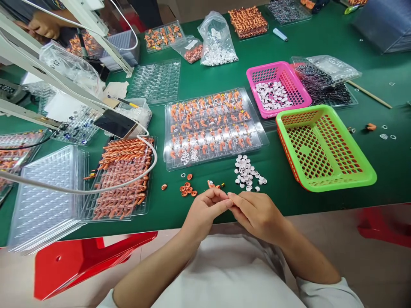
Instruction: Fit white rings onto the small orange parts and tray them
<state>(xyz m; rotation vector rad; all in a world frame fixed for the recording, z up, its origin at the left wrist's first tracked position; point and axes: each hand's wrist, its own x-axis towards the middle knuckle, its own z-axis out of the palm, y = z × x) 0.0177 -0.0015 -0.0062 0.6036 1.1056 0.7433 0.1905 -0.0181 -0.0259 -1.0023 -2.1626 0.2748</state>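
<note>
At the table's front edge my left hand (pixel 203 212) and my right hand (pixel 259 213) meet, fingertips pinched together. Whatever lies between them is hidden by the fingers. Just beyond the left fingers shows a small orange part (pixel 211 184) with a dark and yellow tip beside it; whether it is held or lies on the table I cannot tell. A loose pile of white round caps (pixel 246 171) lies past my right hand. Several orange cup-shaped pieces (pixel 187 189) sit beyond my left hand. Farther back is a clear tray (pixel 214 128) with rows of orange parts and some white rings.
A green basket (pixel 362 173) stands at right, a pink basket (pixel 253 87) with white caps behind it. Left are a tray of orange pieces (pixel 125 179), stacked clear trays (pixel 45 192), a phone (pixel 115 123) and a white frame with a cable. Another person's hand (pixel 45 26) shows top left.
</note>
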